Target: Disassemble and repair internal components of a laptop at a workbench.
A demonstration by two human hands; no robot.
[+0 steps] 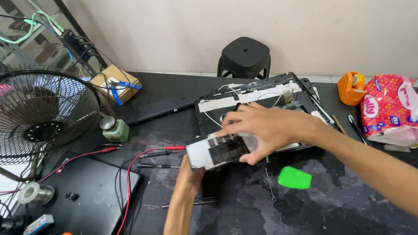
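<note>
Two bare hands meet over the middle of the black desk mat [316, 207]. Between them is a flat rectangular panel [217, 151], pale at its left end and dark with fine ribbing across the centre, held just above the mat, tilted slightly.

Left hand [189, 177]: comes up from below, fingers closed on the panel's lower left edge, palm mostly hidden beneath it. Right hand [266, 126]: reaches in from the right, fingers spread over the top and curled around the panel's right end, thumb underneath. Both hands are clamped on the panel.

Behind the hands: an opened laptop shell [259, 94], black frame, pale strips and thin white wires along its upper part. The right hand covers its middle.

On the mat, near the right forearm: a green plastic pry tool [295, 177], lying flat, apart from both hands. A pair of thin tweezers [189, 204] lies beside the left wrist.

Left side of the desk: a wire-caged fan [35, 115], a small green glass bottle [115, 129] with a metal cap, red and black probe leads [149, 155] trailing across the mat, a closed dark laptop [90, 198], a spool of solder [33, 192].

Right side: an orange tape dispenser [351, 88], a pink patterned tissue pack [394, 109], pens [357, 130] beside it.

Beyond the desk, against the wall: a black plastic stool [244, 57].
</note>
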